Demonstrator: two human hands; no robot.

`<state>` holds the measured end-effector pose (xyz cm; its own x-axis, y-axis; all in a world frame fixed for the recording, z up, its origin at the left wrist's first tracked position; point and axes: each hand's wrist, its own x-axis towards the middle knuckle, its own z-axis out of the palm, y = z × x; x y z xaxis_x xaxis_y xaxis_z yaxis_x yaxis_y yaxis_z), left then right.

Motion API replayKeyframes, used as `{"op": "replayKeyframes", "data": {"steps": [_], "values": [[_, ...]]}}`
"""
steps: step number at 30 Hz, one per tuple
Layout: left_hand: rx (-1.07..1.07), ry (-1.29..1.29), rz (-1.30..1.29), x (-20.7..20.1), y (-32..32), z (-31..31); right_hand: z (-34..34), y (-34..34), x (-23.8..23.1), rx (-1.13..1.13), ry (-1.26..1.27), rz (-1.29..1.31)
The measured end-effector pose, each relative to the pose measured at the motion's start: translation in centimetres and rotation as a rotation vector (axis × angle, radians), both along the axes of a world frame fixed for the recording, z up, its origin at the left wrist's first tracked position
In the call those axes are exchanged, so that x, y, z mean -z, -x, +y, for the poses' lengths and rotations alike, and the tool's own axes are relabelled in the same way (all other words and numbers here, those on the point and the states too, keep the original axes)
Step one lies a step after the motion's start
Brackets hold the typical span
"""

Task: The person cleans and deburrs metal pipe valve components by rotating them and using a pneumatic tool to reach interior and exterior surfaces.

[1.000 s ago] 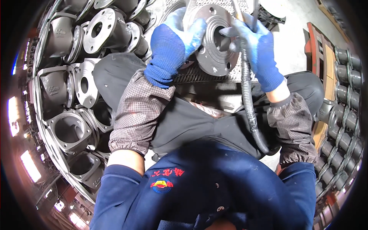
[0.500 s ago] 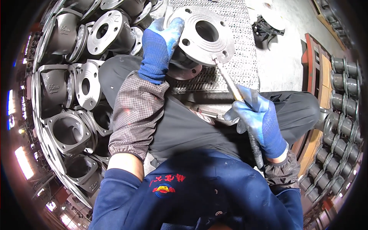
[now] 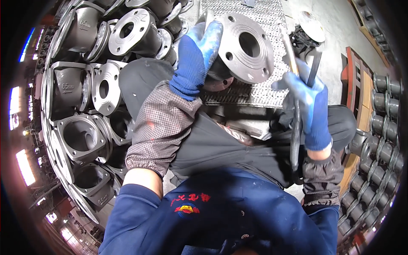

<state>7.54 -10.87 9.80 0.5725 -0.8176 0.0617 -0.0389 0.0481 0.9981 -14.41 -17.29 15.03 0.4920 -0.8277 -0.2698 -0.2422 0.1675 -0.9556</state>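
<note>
A grey cast-iron flanged valve body (image 3: 234,36) sits tilted on a textured metal plate (image 3: 242,98), its round flange with bolt holes facing up toward me. My left hand (image 3: 193,59), in a blue glove, is closed on the flange's left edge, and the fingertips behind the rim are hidden. To the right of the flange, my right hand (image 3: 312,100), also gloved, is wrapped round a slim air tool (image 3: 291,53) with a lever and a black hose (image 3: 295,148). The tool's shaft points away from me, apart from the flange, and is slightly blurred.
Several similar castings (image 3: 80,138) are stacked close along my left side. At the far right stand rows of dark flanged parts (image 3: 384,100) beside a red and wooden pallet (image 3: 349,76). A round white-topped item with black straps (image 3: 310,29) lies on the floor beyond my right hand.
My right hand has moved up and to the right, lifting the tool's tip off the flange's near edge. The left hand keeps its hold, and the whole view has shifted slightly.
</note>
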Motion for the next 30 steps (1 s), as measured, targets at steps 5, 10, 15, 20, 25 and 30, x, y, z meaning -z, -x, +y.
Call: {"op": "replayKeyframes", "data": {"steps": [5, 10, 15, 20, 25, 30], "values": [[0.082, 0.253, -0.520, 2.2, 0.1, 0.0, -3.4, -4.1, 4.0, 0.136, 0.056, -0.091], [0.201, 0.355, -1.110, 1.0, 0.3, 0.5, -3.9, -4.9, 6.0, 0.089, 0.033, -0.071], [0.058, 0.103, -0.256, -0.7, -0.5, 0.7, -5.0, -3.0, 8.0, 0.127, 0.111, -0.042], [-0.086, -0.371, -0.014, 4.6, -2.3, 1.1, -6.1, -0.9, 10.0, 0.241, 0.128, -0.079], [0.134, -0.236, 0.198, 7.1, 0.4, -0.2, -6.6, -0.1, 12.0, 0.331, 0.061, -0.051], [0.086, -0.222, 0.039, 8.9, 0.1, -3.1, -7.5, 1.2, 13.9, 0.424, -0.091, -0.032]]}}
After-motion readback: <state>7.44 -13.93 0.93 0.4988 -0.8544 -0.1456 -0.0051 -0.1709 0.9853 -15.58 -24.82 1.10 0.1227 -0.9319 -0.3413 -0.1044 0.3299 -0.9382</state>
